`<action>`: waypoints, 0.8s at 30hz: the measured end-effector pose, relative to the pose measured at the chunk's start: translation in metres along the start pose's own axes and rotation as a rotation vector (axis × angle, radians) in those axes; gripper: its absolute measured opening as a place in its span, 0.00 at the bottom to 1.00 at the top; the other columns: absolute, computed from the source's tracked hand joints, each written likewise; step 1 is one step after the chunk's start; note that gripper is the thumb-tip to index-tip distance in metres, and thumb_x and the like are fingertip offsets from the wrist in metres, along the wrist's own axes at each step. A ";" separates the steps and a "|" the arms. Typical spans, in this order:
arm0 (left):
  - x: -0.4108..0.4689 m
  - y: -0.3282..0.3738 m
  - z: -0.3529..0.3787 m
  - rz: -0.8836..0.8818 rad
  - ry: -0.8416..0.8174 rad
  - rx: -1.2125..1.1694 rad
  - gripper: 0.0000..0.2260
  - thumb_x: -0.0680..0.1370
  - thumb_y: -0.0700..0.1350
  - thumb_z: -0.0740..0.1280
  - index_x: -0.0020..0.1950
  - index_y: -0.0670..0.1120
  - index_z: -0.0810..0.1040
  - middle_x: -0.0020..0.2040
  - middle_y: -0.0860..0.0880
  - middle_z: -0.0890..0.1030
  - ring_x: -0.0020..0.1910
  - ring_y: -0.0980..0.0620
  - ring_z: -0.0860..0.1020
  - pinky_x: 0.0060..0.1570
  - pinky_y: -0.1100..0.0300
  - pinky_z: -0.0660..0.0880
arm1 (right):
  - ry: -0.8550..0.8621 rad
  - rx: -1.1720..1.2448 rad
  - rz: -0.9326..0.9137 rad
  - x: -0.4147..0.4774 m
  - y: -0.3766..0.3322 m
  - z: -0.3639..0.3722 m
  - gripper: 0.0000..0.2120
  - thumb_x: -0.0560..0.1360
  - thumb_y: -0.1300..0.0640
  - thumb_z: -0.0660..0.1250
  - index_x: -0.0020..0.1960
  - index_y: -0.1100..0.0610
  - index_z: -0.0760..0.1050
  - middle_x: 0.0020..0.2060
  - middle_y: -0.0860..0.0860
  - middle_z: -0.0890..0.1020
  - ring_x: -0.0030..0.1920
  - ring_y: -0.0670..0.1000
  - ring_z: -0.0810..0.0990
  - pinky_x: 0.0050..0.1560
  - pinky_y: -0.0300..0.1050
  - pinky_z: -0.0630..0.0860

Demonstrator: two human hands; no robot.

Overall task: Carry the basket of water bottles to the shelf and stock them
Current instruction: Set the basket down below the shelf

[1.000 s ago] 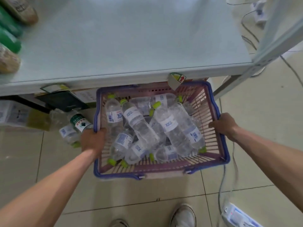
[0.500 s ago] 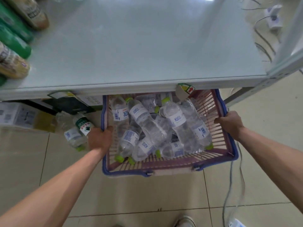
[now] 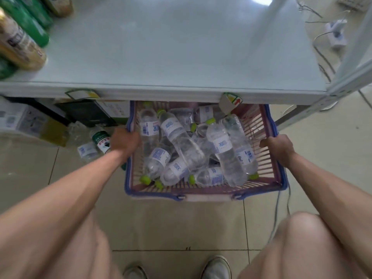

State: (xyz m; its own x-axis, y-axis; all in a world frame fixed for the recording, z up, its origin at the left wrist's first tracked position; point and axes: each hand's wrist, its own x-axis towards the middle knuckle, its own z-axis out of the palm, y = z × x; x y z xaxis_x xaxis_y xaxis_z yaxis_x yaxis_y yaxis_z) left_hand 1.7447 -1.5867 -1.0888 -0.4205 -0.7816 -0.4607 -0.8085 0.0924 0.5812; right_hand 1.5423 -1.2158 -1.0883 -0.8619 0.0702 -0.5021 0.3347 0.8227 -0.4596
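Observation:
A pink basket with a blue rim (image 3: pixel 203 193) sits low over the tiled floor, its far end tucked under the front edge of a pale grey shelf (image 3: pixel 181 47). Several clear water bottles with green caps (image 3: pixel 181 141) lie jumbled inside it. My left hand (image 3: pixel 125 140) grips the basket's left rim, and my right hand (image 3: pixel 276 146) grips the right rim. Both knees are bent below the basket.
Green and tan bottles (image 3: pixel 20 37) lie on the shelf's left end. Loose bottles (image 3: pixel 94 143) and boxes (image 3: pixel 24 121) sit on the floor under the shelf at left. A shelf upright (image 3: pixel 350 63) stands at right, with cables and a power strip (image 3: pixel 336 35) on the floor beyond.
The basket has gone forward and down, further under the shelf edge. I have crouched, so my knees now show. Both hands keep their grip on the rims.

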 end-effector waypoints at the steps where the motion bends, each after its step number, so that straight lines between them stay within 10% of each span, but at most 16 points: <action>1: 0.003 0.000 0.000 0.010 -0.024 -0.007 0.10 0.73 0.43 0.67 0.36 0.39 0.81 0.36 0.41 0.82 0.36 0.41 0.80 0.36 0.55 0.72 | 0.006 -0.002 0.003 0.001 0.001 0.001 0.08 0.70 0.56 0.70 0.46 0.60 0.78 0.47 0.62 0.84 0.47 0.63 0.83 0.52 0.57 0.81; 10: 0.008 -0.002 -0.007 0.070 -0.126 0.025 0.17 0.75 0.39 0.68 0.25 0.46 0.72 0.19 0.52 0.73 0.27 0.50 0.72 0.27 0.60 0.65 | -0.123 -0.043 0.000 0.015 0.000 -0.004 0.13 0.70 0.60 0.71 0.54 0.60 0.78 0.49 0.63 0.84 0.50 0.65 0.83 0.60 0.63 0.79; 18: 0.006 -0.002 0.001 0.017 -0.045 -0.008 0.12 0.68 0.43 0.66 0.40 0.35 0.84 0.37 0.41 0.83 0.38 0.41 0.82 0.39 0.50 0.79 | -0.169 -0.017 0.018 0.009 -0.002 -0.002 0.04 0.75 0.64 0.67 0.49 0.60 0.77 0.44 0.60 0.81 0.41 0.57 0.79 0.41 0.46 0.75; 24: -0.014 0.022 -0.008 -0.051 -0.023 0.165 0.07 0.70 0.40 0.71 0.33 0.40 0.80 0.35 0.42 0.80 0.31 0.43 0.76 0.31 0.57 0.72 | -0.057 0.019 0.009 0.003 0.002 0.004 0.11 0.72 0.56 0.66 0.50 0.62 0.79 0.50 0.60 0.82 0.50 0.59 0.79 0.54 0.54 0.78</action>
State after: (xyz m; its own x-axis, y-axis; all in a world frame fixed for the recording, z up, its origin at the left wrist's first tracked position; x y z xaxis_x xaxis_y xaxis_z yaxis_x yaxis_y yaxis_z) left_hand 1.7363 -1.5789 -1.0646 -0.3853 -0.7737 -0.5029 -0.8846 0.1545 0.4400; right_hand 1.5422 -1.2161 -1.0935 -0.8360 0.0450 -0.5469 0.3500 0.8114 -0.4681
